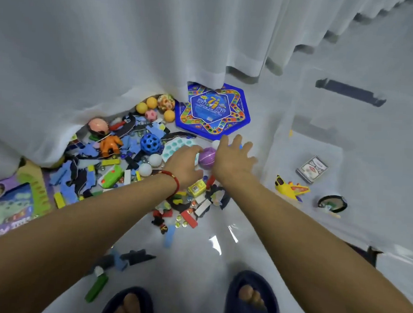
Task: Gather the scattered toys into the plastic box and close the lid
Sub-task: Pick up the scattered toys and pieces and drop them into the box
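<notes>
A pile of scattered toys (118,165) lies on the pale floor against a white curtain: foam puzzle pieces, blocks, marbles, small balls, an orange figure (110,144) and a blue holed ball (150,142). A purple ball (206,158) sits at the pile's right edge. My left hand (183,165) touches its left side with bent fingers. My right hand (234,159) flanks its right side, fingers spread over it. The translucent plastic box (283,141) stands open on the right, holding a card deck (312,169), a yellow toy plane (289,188) and a round dark item (332,204).
A blue hexagonal board game (213,110) lies partly under the curtain (135,43). A purple-and-green toy board (11,200) sits at the left. Loose blocks (97,286) lie near my slippered feet (252,302). A dark handle (349,92) shows at the box's far side.
</notes>
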Action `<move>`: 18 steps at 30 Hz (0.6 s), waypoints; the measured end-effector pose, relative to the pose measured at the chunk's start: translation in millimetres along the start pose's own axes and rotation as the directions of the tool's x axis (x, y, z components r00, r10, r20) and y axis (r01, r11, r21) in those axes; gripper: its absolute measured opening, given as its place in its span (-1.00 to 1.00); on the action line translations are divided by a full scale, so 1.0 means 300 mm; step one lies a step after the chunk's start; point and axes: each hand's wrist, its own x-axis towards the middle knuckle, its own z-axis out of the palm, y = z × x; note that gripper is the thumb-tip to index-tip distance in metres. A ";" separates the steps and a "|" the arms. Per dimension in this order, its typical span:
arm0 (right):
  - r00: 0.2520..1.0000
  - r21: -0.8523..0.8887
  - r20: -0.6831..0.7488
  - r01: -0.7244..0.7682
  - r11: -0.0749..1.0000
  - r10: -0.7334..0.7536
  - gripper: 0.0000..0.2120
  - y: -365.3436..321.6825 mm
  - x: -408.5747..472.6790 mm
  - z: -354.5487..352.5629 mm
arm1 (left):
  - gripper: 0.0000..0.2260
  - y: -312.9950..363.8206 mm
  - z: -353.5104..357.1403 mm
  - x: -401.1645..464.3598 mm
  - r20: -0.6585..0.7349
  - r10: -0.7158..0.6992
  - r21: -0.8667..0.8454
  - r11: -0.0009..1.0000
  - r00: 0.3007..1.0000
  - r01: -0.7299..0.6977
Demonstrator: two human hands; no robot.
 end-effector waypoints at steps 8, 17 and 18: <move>0.976 0.246 -0.133 -0.136 0.960 0.173 -0.41 0.030 0.133 0.204 | -0.33 -0.036 0.159 0.245 0.107 0.162 0.369 0.910 0.981 -0.191; 0.973 0.579 -0.129 -0.082 0.811 0.190 -0.05 -0.081 -0.097 0.049 | -0.49 0.023 0.003 0.029 -0.302 0.079 -0.029 0.995 0.950 -0.092; 0.981 0.600 -0.127 -0.043 0.799 0.148 -0.07 -0.087 -0.151 0.007 | -0.45 0.030 -0.039 -0.026 -0.330 0.092 -0.038 0.993 0.939 -0.111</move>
